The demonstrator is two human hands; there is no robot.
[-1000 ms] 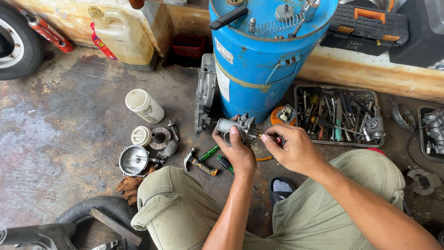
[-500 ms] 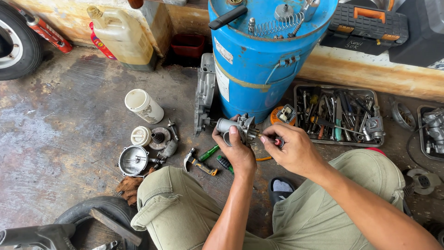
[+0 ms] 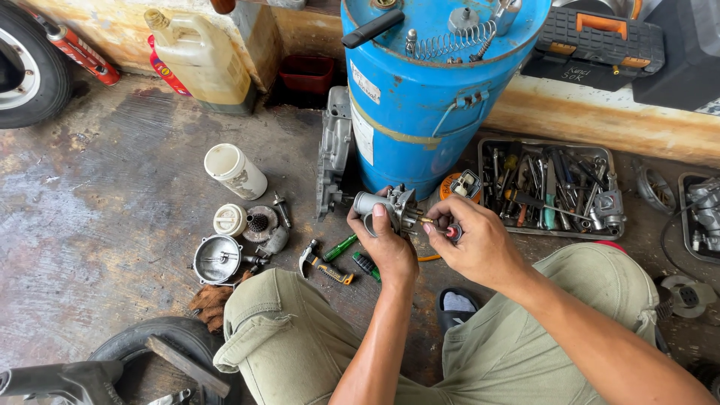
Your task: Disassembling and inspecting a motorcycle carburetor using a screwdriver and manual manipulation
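Person sits on concrete floor point(image 3: 112, 180), knees up in olive trousers. Left hand point(image 3: 390, 244) closed round a small metal carburetor point(image 3: 386, 204), held up before a blue drum point(image 3: 427, 82). Right hand point(image 3: 480, 244) pinches a small screwdriver point(image 3: 442, 227), tip at the carburetor's side. Behind the hands, tool tray point(image 3: 551, 187) full of tools, right of the drum. On the floor left: white cup point(image 3: 235, 171) lying tilted, round metal cover point(image 3: 217, 259), small parts beside it, green screwdriver point(image 3: 341, 246), pliers point(image 3: 324, 266). Jerrycan point(image 3: 199, 56) by the wall, tyre point(image 3: 34, 71) far left.
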